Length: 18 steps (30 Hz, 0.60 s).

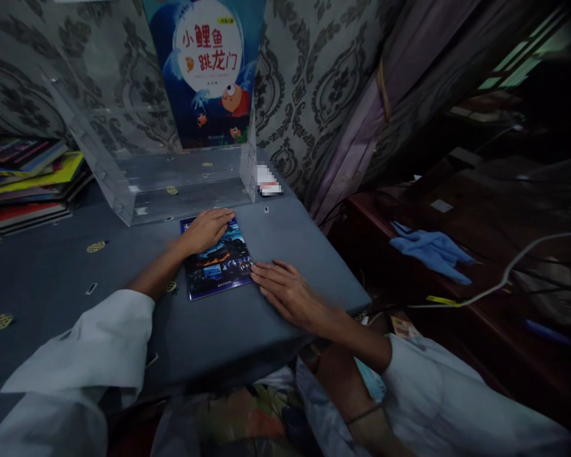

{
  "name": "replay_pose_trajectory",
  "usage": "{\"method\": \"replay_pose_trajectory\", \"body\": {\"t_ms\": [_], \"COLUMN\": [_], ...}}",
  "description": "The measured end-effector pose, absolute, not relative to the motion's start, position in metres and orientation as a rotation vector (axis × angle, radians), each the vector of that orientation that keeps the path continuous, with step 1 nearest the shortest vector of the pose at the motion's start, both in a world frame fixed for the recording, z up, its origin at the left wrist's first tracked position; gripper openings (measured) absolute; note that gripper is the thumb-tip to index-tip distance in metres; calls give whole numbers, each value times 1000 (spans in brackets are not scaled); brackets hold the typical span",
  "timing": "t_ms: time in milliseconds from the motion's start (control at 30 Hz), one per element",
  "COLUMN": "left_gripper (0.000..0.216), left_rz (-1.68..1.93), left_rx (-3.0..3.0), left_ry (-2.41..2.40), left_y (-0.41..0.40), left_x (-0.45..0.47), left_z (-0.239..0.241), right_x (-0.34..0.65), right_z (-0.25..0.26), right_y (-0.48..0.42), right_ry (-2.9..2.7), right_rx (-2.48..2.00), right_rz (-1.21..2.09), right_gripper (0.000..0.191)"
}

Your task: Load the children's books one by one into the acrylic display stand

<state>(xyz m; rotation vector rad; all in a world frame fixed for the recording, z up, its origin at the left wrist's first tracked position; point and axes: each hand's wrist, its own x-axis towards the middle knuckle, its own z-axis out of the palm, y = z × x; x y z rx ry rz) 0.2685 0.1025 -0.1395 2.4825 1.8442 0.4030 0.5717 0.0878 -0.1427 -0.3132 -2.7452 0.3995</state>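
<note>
The left hand (205, 232) lay flat, palm down, across the upper part of a dark picture book (216, 276) on the grey-covered bench (295, 238). Apart from it, the right hand (288, 291) was stretched out unclenched, fingertips at the book's right edge, near a clear stand (185, 197).

left hand (207, 230): flat, palm down | right hand (289, 292): fingers (267, 274) outstretched | forearms (356, 335): bare
</note>
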Motion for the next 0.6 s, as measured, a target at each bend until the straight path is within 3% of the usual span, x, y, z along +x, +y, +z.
{"method": "replay_pose_trajectory", "body": {"t_ms": [267, 600], "left_gripper": [56, 55], "left_rz": [192, 335], "left_rx": [2525, 2646], "left_ry": [1681, 1520], "left_y": [65, 24], "left_x": [292, 320], "left_z": [-135, -137], "right_x": [571, 571], "right_z": [-145, -144], "right_y": [87, 86], "right_ry": [-2745, -2723], "right_rx": [-327, -294], "right_rz": [389, 302], "right_gripper": [40, 43]}}
